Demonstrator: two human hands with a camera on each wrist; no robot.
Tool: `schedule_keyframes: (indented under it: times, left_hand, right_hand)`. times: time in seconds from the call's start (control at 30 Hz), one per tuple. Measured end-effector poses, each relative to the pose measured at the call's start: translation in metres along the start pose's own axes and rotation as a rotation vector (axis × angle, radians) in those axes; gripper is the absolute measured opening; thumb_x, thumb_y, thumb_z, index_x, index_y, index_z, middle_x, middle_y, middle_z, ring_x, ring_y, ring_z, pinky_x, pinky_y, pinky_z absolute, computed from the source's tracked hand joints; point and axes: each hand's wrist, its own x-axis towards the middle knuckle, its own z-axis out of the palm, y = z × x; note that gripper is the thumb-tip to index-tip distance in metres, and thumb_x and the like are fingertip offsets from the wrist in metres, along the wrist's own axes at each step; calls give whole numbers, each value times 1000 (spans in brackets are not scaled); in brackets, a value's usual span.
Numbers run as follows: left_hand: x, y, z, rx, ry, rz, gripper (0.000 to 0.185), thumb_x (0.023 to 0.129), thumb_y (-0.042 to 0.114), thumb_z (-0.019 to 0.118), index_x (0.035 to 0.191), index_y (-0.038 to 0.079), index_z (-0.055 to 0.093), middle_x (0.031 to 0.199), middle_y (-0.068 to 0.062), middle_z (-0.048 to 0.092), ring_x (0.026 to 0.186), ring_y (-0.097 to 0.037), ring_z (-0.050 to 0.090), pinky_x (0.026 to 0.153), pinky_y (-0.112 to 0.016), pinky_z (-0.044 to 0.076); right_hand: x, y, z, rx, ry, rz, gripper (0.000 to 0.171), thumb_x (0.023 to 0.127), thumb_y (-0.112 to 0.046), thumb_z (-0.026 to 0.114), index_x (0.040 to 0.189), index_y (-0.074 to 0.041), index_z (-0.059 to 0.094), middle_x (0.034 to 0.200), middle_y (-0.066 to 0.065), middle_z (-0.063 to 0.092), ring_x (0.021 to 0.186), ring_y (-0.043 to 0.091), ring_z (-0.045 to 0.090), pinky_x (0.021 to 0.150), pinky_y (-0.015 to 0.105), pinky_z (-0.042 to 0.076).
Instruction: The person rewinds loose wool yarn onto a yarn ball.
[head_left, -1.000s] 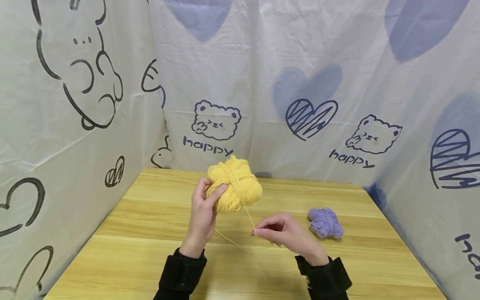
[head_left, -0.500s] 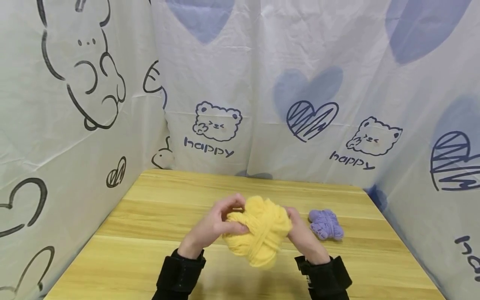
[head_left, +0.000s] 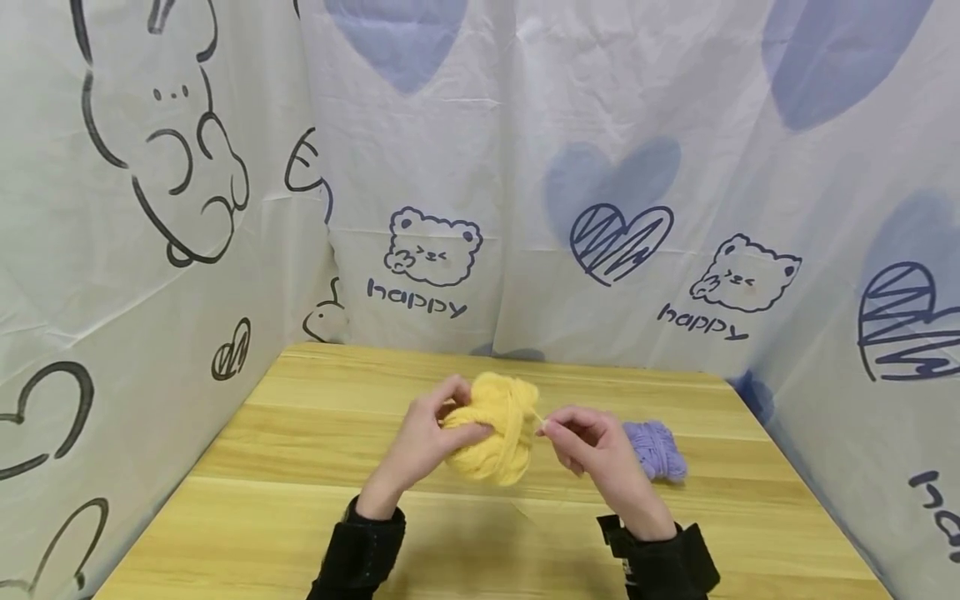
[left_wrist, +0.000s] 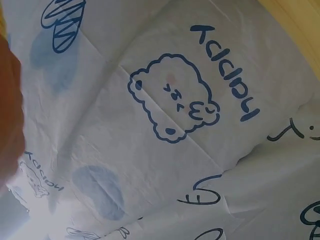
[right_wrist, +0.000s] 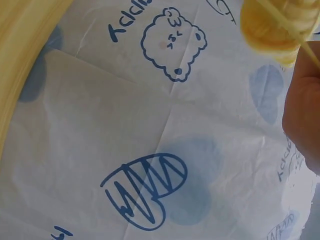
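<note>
Wooden table (head_left: 300, 467) walled by printed sheets (head_left: 675, 125).

The head view looks forward and down from above the person's forearms, taking in the whole wooden worktop (head_left: 300, 467), both hands and the printed cloth backdrop (head_left: 525, 167) enclosing it on three sides. The left wrist view sits close and tilts upward, away from the worktop, filled almost wholly by the backdrop's bear print (left_wrist: 172, 97). The right wrist view also faces up at the backdrop, with the yellow yarn ball (right_wrist: 277, 25) near its top edge. All three share the bear-and-heart cloth; head and right wrist views share the yarn.
</note>
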Motion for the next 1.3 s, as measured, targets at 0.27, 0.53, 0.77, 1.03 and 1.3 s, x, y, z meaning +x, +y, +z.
schedule_keyframes:
  times: [0.27,0.53,0.77,1.03,1.3]
  left_hand:
    - [2,4,-1,-180,281,7,26,85,9,71,100,4,50,102,-6,50,81,-15,59,63,-25,56]
    - [1,10,-4,-386,417,16,21,90,4,61,108,6,51,113,-5,52,93,-16,61,73,-27,58]
    - [-1,14,-6,-572,269,16,22,93,2,54,111,15,50,118,-6,51,87,-11,64,74,-25,58]
    - [-5,11,-7,-540,-188,88,22,85,0,54,105,10,52,101,-2,59,77,-9,63,61,-24,57]
    - [-6,10,-5,-246,-315,78,25,75,8,68,95,5,53,97,-5,56,92,-21,61,74,-30,54]
  right_hand:
    - [2,1,12,-24,-145,-59,17,95,-4,56,104,6,68,61,9,41,50,16,33,43,32,31]
    - [2,6,21,-39,-245,-8,18,95,-8,58,105,0,70,64,11,44,52,12,34,44,34,30]
    - [8,18,24,-7,-278,85,21,96,-17,58,101,0,70,64,3,49,54,14,34,49,32,32]
    - [7,25,9,61,-207,29,25,93,4,47,91,-14,65,68,-10,49,54,3,42,48,20,39]
    - [4,13,0,55,-45,99,15,102,-19,47,94,-14,58,72,-7,45,56,10,35,50,37,30]
